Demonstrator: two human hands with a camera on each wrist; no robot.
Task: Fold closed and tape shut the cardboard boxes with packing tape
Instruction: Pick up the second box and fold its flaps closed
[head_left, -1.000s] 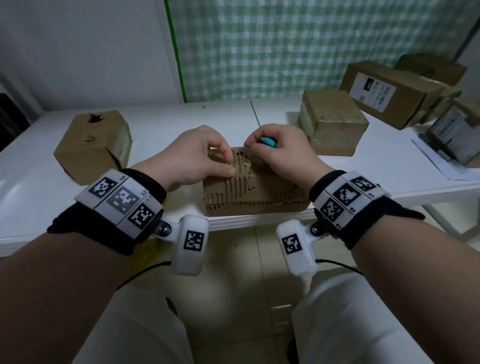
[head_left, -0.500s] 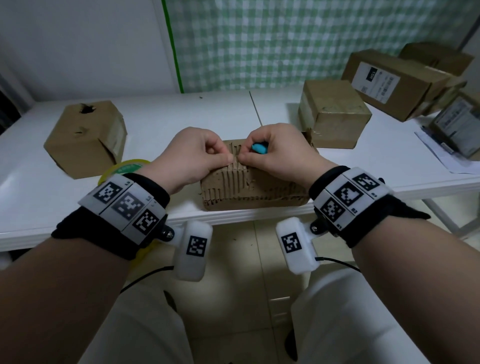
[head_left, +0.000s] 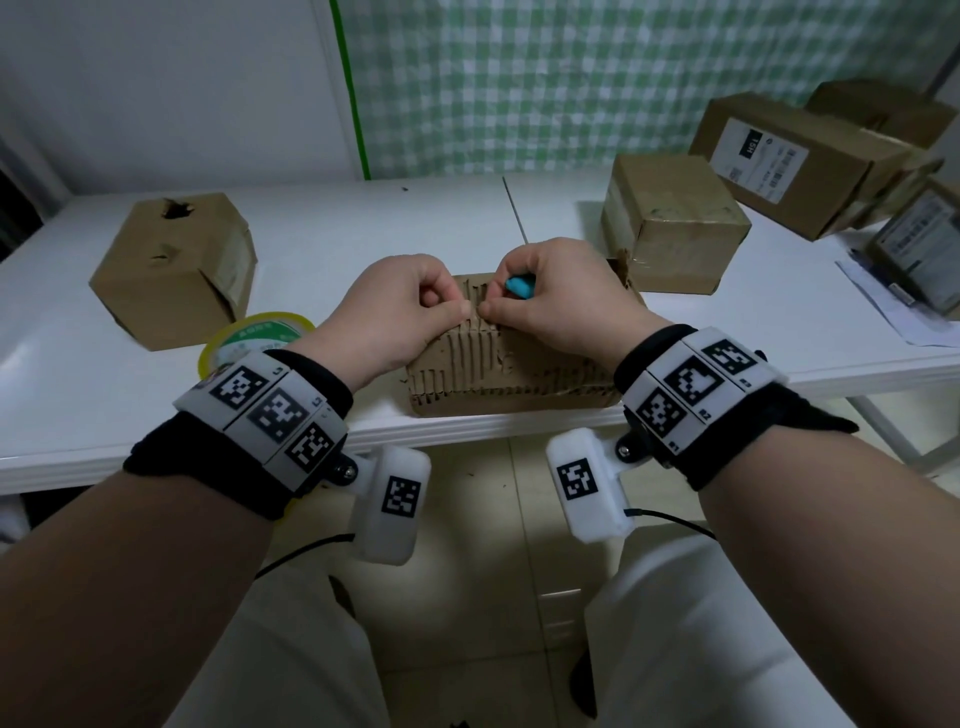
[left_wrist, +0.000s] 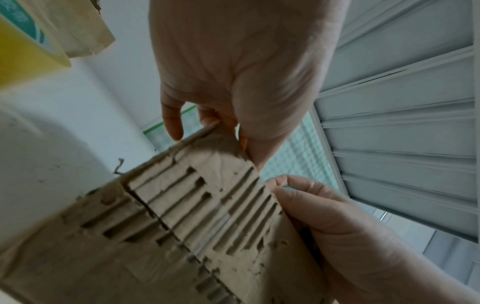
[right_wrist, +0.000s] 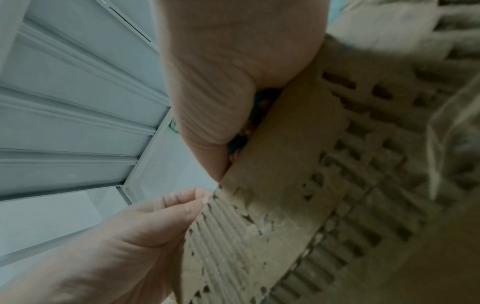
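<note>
A worn cardboard box (head_left: 509, 364) with torn, ribbed facing stands at the front edge of the white table (head_left: 363, 244). My left hand (head_left: 452, 306) pinches the top edge of its near flap between thumb and curled fingers. My right hand (head_left: 493, 304) pinches the same edge right beside it, thumbs almost touching, with a small blue tool (head_left: 519, 287) tucked in its fingers. The left wrist view has the left hand (left_wrist: 228, 131) on the flap (left_wrist: 182, 226) and the right hand (left_wrist: 280, 183) below. In the right wrist view the right hand (right_wrist: 233, 156) grips the flap (right_wrist: 298, 185). A yellow-green tape roll (head_left: 254, 338) lies by my left wrist.
A dented box with a hole (head_left: 176, 265) sits at the left. A taped box (head_left: 670, 218) stands behind my right hand, with labelled boxes (head_left: 789, 161) and papers (head_left: 893, 306) at the far right. The table's front edge (head_left: 467, 426) runs just under the box.
Both hands have drawn together along the flap's top edge until the thumbs nearly meet. The tape roll has come into view beside the left wrist.
</note>
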